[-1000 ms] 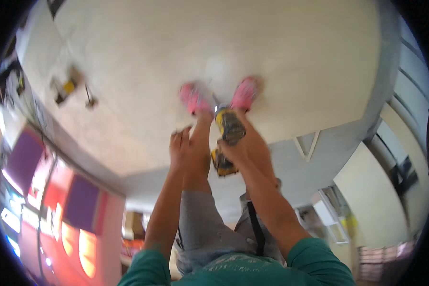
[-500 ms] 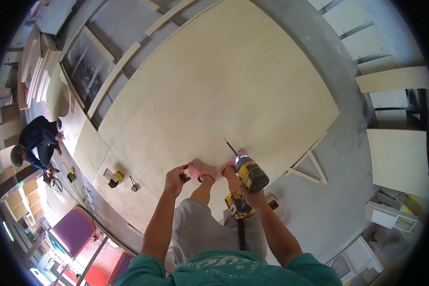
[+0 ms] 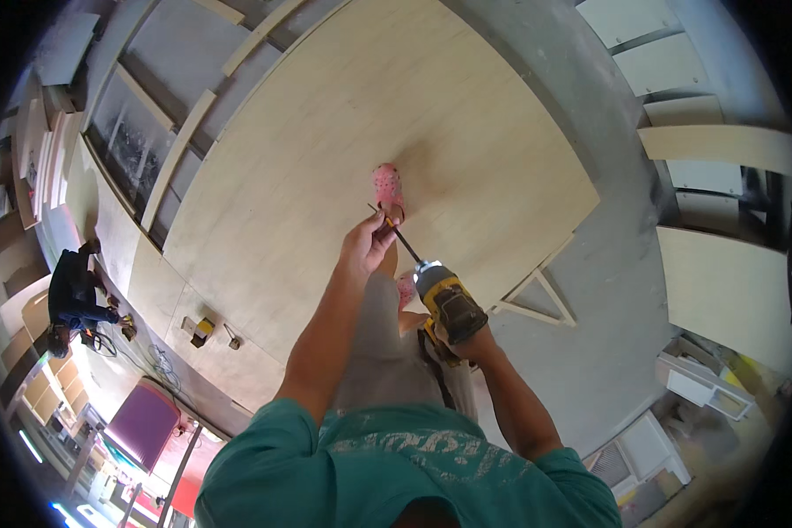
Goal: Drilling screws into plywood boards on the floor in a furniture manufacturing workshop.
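Note:
My right hand is wrapped round the handle of a yellow and black cordless drill, its lamp lit at the nose. The long, thin driver bit points up and left, away from me. At the bit's tip, the fingers of my left hand are pinched together. A thin dark piece like a screw sticks out past them, in line with the bit. Both hands are held above the large plywood sheet I stand on, one foot in a pink clog ahead of the other.
A yellow and black tool and a small hammer-like tool lie on the boards at left. A triangular wooden brace juts from the sheet's right edge. Wooden framing shows at upper left. A person crouches beside cables at far left.
My left hand has risen to the bit's tip and closed there. The drill has moved slightly left. One foot has stepped forward. The person at left has bent lower, reaching toward a tool.

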The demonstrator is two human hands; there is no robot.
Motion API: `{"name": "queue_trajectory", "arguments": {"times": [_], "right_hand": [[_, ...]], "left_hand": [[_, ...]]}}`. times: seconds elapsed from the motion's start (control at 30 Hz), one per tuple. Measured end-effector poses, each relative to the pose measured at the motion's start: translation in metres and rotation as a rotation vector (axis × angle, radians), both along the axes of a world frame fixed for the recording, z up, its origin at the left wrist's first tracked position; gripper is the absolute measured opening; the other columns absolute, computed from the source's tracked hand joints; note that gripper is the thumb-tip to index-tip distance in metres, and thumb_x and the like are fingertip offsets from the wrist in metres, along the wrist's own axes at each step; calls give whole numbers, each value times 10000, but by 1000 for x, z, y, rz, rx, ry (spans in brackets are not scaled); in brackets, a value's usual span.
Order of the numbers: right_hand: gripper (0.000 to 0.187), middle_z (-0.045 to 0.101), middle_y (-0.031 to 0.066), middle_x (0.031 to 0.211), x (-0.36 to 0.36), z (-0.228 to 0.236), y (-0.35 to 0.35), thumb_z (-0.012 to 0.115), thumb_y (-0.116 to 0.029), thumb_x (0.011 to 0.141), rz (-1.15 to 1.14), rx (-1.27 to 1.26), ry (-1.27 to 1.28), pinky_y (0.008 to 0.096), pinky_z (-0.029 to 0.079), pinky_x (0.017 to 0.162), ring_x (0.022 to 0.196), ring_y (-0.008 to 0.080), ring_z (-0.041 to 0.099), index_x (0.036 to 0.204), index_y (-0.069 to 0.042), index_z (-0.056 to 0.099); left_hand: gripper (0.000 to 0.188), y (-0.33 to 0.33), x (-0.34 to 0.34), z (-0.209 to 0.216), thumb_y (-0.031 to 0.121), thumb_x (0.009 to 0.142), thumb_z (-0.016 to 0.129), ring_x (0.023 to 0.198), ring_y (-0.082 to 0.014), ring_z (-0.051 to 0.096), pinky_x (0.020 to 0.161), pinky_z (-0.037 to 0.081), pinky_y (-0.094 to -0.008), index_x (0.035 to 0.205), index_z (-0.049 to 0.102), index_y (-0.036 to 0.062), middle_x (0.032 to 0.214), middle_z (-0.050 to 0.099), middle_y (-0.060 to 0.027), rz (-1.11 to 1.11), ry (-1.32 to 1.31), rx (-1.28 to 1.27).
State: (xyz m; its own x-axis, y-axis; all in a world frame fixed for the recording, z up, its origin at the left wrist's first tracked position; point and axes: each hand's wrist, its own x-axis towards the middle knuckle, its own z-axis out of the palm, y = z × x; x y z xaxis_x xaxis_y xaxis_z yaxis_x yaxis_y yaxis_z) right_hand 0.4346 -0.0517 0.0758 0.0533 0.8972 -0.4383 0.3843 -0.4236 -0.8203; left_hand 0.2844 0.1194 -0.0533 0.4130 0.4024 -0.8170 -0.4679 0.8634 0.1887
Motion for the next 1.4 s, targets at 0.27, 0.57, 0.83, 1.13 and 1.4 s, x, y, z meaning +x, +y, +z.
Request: {"name": "queue_trajectory", "arguments": {"times": [0.27, 0.57, 0.83, 1.13, 1.4], "right_hand": [[294, 618, 103, 847, 64, 3, 112, 685, -134, 630, 124, 95, -163, 332, 478, 718, 806, 255, 602, 902, -66, 594], [441, 609, 100, 886, 122, -20, 221, 698, -151, 634, -155, -68, 248, 317, 469, 706, 800, 246, 599, 1021, -40, 519], [389, 607, 94, 860, 200, -78, 315, 673, -90, 652, -392, 38, 105, 292, 484, 706, 787, 202, 605, 1006, -35, 519], [255, 604, 81, 755, 259, -127, 392, 663, -94, 651, -711, -310, 147, 317, 493, 659, 721, 207, 609, 873, -29, 557], [307, 592, 113, 793, 267, -201, 434, 639, -256, 713, -865, -546, 189, 362, 484, 698, 739, 266, 591, 905, -31, 556]], "left_hand": [[158, 127, 46, -2, 127, 878, 471, 784, -179, 597, 705, 537, -272, 918, 563, 5, 853, 581, -99, -222, -79, -88], [140, 247, 160, -3, 165, 863, 523, 676, -170, 560, 639, 504, -285, 842, 556, 30, 772, 561, -63, -101, 50, -216], [124, 334, 289, -58, 227, 829, 582, 719, -142, 553, 706, 461, -339, 814, 544, 111, 697, 529, 1, -309, 343, -222], [135, 379, 396, -144, 270, 879, 457, 900, -170, 568, 800, 400, -312, 883, 499, 141, 860, 562, -8, -655, 486, -310], [165, 410, 432, -235, 248, 864, 471, 859, -168, 582, 791, 395, -326, 934, 534, 112, 903, 597, -33, -1021, 498, -198]]}}
